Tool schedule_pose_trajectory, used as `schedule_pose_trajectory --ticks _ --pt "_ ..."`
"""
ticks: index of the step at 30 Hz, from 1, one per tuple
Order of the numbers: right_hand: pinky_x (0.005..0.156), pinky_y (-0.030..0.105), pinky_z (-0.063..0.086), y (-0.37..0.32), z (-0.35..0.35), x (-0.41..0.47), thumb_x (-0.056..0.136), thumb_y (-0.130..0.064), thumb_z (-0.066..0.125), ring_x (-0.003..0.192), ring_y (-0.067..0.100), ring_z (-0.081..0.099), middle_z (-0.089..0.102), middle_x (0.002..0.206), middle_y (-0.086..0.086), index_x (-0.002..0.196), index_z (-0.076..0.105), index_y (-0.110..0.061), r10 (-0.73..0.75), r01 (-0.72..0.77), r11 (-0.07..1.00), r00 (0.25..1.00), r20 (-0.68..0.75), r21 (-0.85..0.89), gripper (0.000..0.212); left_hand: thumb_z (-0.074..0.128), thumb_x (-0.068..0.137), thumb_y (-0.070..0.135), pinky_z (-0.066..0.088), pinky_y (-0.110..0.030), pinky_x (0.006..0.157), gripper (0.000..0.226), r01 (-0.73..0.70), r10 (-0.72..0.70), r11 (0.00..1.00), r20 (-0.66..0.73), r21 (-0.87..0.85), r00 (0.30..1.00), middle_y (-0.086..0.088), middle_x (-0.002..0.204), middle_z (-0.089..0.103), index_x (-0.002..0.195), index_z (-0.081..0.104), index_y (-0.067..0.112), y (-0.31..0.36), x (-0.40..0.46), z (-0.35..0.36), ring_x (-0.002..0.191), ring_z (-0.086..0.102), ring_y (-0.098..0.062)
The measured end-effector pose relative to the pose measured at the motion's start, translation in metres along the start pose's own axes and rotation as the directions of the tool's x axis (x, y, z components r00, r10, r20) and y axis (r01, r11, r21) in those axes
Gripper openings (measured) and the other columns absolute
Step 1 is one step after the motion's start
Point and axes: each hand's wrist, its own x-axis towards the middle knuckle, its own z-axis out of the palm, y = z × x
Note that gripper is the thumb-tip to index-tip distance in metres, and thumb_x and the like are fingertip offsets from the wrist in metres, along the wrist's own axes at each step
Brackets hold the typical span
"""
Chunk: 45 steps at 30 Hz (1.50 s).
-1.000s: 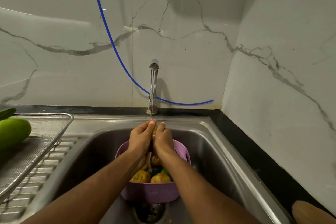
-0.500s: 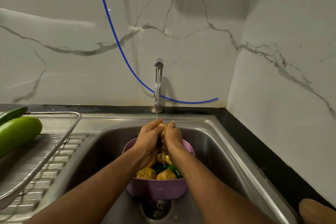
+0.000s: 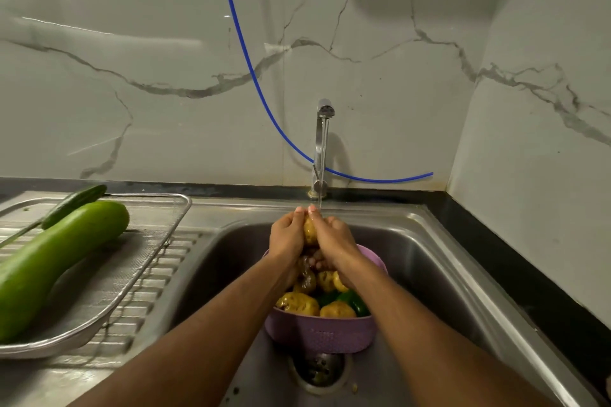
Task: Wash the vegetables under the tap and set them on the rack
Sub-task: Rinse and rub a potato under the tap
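1 potato (image 3: 309, 232) is gripped between left hand (image 3: 287, 236) and right hand (image 3: 334, 238); it should be turned under the tap (image 3: 322, 145) stream above the colander (image 3: 322, 332).

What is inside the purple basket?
Potatoes and green peppers show in the basket. The forearms and top pieces hide whatever lies deeper.

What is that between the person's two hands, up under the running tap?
A small yellowish potato, seen in the head view. The left hand and right hand clasp it from either side, just above the purple colander of vegetables.
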Motion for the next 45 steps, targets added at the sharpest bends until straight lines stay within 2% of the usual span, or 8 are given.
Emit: schedule_pose_trajectory --ticks 6,11,17,22,27,35,39,45 --pt "0.066 0.028 0.062 0.012 -0.015 0.001 0.106 -0.036 0.053 0.084 0.018 0.071 0.07 0.102 0.007 0.139 0.052 -0.023 -0.13 0.124 0.99 0.988 0.085 0.075 0.036 0.044 0.109 0.035 0.056 -0.046 0.1 0.025 -0.122 0.113 0.951 0.045 0.284 0.993 -0.007 0.121 0.064 0.128 0.054 0.023 -0.002 0.003 -0.012 0.109 0.066 -0.021" --pt "0.068 0.019 0.049 0.017 -0.012 0.008 0.108 -0.047 0.039 0.086 0.015 0.065 0.066 0.096 -0.001 0.126 0.065 -0.019 -0.278 0.252 0.944 0.955 -0.1 -0.212 0.042 0.027 0.108 0.053 0.049 -0.04 0.106 0.053 -0.128 0.043 0.893 0.202 0.431 0.978 -0.003 0.118 0.068 0.134 0.059 0.021 -0.009 -0.005 -0.007 0.115 0.064 -0.02" --pt "0.067 0.025 0.043 0.012 -0.009 0.011 0.11 -0.048 0.03 0.081 0.015 0.062 0.059 0.077 -0.003 0.098 0.067 -0.012 -0.315 0.221 0.889 0.931 -0.187 -0.4 0.053 0.026 0.111 0.045 0.049 -0.024 0.07 0.047 -0.055 0.021 0.935 0.099 0.35 0.995 -0.005 0.093 0.068 0.098 0.062 0.019 -0.013 -0.002 -0.004 0.086 0.065 -0.012" --pt "0.072 0.026 0.056 0.015 -0.01 0.01 0.108 -0.043 0.043 0.092 0.021 0.068 0.067 0.103 0.006 0.127 0.06 -0.021 -0.193 0.203 0.968 0.978 0.075 -0.149 0.033 0.025 0.111 0.043 0.058 -0.045 0.095 0.054 0.132 -0.13 0.954 -0.025 0.268 0.991 -0.016 0.096 0.073 0.114 0.065 0.007 -0.019 0.006 0.001 0.094 0.072 -0.025" --pt "0.067 0.022 0.052 0.011 -0.006 0.008 0.108 -0.036 0.047 0.085 0.014 0.063 0.065 0.093 -0.001 0.114 0.065 -0.021 -0.249 0.246 0.967 0.968 -0.035 -0.073 0.025 0.028 0.11 0.036 0.049 -0.03 0.055 0.051 0.21 -0.204 0.965 -0.056 0.155 0.977 -0.013 0.076 0.064 0.1 0.064 0.002 -0.016 0.003 0.013 0.067 0.062 -0.019" --pt "0.056 0.022 0.038 0.003 -0.001 0.01 0.11 -0.04 0.038 0.067 0.011 0.056 0.057 0.072 0.0 0.084 0.059 -0.014 -0.087 0.099 0.995 0.918 -0.387 0.011 0.042 0.022 0.112 0.041 0.054 -0.036 0.075 0.051 -0.285 0.298 0.818 0.057 0.499 0.953 -0.004 0.079 0.064 0.086 0.057 0.015 -0.024 -0.007 0.014 0.073 0.062 -0.015" --pt "0.063 0.03 0.057 0.001 -0.006 0.002 0.105 -0.064 0.027 0.065 0.02 0.066 0.068 0.071 0.009 0.097 0.069 -0.008 0.302 -0.267 0.907 0.951 -0.062 0.324 0.07 0.025 0.11 0.044 0.054 -0.031 0.078 0.032 -0.543 0.496 0.479 0.298 0.69 0.816 0.004 0.108 0.06 0.119 0.049 0.025 -0.027 -0.005 0.003 0.086 0.06 -0.01" --pt "0.091 0.044 0.059 0.007 0.0 -0.002 0.103 -0.063 0.035 0.101 0.029 0.07 0.074 0.105 0.016 0.114 0.07 -0.012 0.225 -0.241 0.864 0.97 0.088 0.442 0.063 0.032 0.111 0.039 0.051 -0.037 0.1 0.033 -0.576 0.465 0.534 0.353 0.619 0.812 0.002 0.13 0.05 0.134 0.05 0.024 -0.03 0.011 -0.004 0.112 0.055 -0.013"
